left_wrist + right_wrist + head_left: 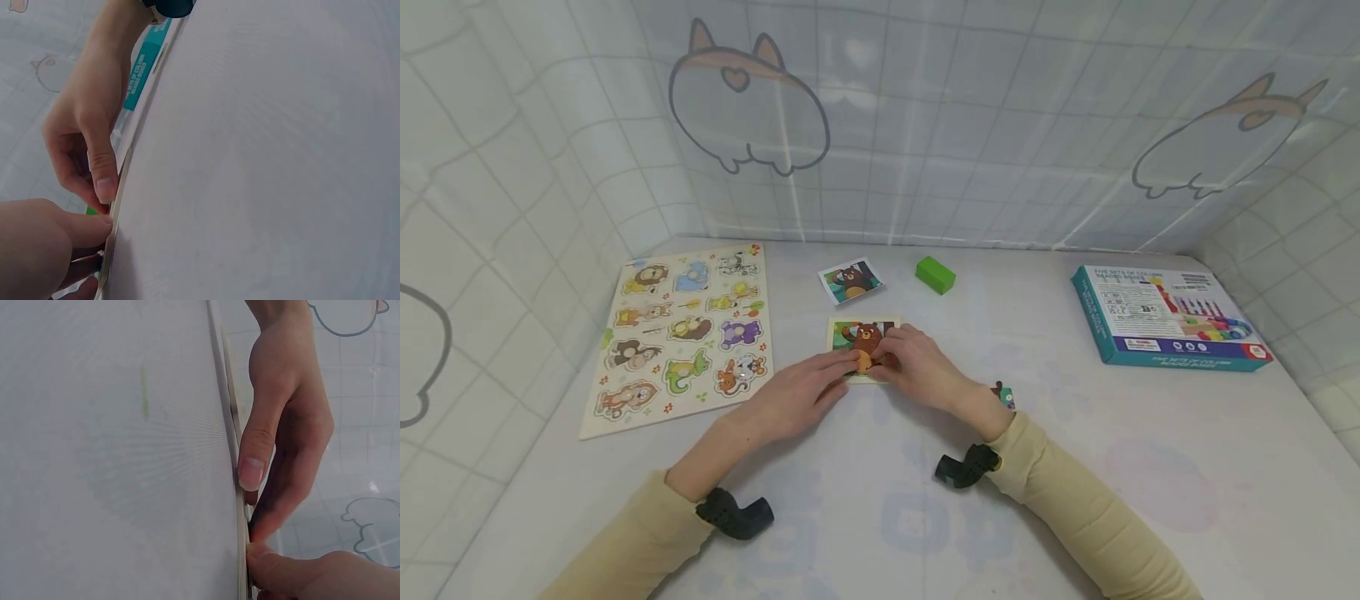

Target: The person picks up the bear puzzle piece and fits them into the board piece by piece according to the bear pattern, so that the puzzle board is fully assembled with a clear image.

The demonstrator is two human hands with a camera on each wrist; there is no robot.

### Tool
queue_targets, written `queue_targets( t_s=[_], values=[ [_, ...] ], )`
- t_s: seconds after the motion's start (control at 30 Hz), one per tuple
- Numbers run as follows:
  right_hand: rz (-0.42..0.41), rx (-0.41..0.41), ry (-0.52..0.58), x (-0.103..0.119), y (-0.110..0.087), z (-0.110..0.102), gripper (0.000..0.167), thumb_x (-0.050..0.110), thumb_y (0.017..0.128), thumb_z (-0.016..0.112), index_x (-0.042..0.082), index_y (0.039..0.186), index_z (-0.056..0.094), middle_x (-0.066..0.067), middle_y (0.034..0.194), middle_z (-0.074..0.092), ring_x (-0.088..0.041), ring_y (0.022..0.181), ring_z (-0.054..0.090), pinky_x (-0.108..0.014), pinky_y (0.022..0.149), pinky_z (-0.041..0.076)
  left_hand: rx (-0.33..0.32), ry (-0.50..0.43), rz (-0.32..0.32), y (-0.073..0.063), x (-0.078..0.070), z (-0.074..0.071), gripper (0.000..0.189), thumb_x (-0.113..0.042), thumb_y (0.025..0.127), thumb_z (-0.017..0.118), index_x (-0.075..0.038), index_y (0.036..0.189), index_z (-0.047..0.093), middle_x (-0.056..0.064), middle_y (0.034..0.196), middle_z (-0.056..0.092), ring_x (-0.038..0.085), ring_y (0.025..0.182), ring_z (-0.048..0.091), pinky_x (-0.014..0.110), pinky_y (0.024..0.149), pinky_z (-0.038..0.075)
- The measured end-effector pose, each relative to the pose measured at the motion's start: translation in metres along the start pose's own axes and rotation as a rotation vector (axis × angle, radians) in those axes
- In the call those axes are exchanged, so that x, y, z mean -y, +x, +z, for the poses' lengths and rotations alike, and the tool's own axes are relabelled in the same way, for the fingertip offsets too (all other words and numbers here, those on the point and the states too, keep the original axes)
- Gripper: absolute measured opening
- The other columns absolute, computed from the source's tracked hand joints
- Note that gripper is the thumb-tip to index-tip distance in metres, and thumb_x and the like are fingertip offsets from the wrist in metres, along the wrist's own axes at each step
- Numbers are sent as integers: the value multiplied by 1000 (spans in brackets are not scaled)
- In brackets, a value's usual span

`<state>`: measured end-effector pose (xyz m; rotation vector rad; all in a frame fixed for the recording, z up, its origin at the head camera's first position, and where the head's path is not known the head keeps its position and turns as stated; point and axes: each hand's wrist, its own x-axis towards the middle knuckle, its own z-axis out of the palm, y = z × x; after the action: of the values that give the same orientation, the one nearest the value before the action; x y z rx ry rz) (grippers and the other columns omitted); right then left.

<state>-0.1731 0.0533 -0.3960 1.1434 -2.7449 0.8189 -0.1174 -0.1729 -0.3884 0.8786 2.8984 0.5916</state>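
A small wooden bear puzzle (867,337) lies flat on the table, its picture a brown bear with an orange belly. My left hand (805,385) reaches in from the left and rests its fairly straight fingers on the lower part of the bear. From the right, my right hand (925,367) bends its fingers at the puzzle's right side, thumb and fingertips close together on a puzzle piece there. In the left wrist view the right hand (87,131) meets the thin board edge beside the left thumb. The fingers hide the puzzle's right and lower picture.
Behind the puzzle lie a bear picture card (852,282) and a green block (936,275). An animal peg board (685,329) lies at left, a teal-sided box (1172,317) at right. A small colourful piece (1006,397) shows beside the right wrist.
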Motion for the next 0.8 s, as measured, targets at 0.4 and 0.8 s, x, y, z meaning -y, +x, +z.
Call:
queue_targets(
  t_s=[0.4, 0.8],
  values=[
    [4, -9, 16, -1, -1, 1, 13, 18, 91, 75, 7, 98, 74, -2, 92, 66, -16, 84, 52, -28, 71, 45, -7, 51, 91, -2, -1, 2, 46, -21, 103, 57, -7, 146, 51, 9, 157, 42, 28, 145, 40, 45, 115, 39],
    [-1, -13, 12, -1, 0, 0, 12, 16, 91, 74, 7, 99, 75, -1, 90, 66, -16, 84, 52, -27, 70, 44, 23, -6, 46, 0, -3, 2, 47, -22, 103, 56, -7, 147, 50, 8, 158, 41, 27, 145, 40, 46, 116, 38]
  ],
)
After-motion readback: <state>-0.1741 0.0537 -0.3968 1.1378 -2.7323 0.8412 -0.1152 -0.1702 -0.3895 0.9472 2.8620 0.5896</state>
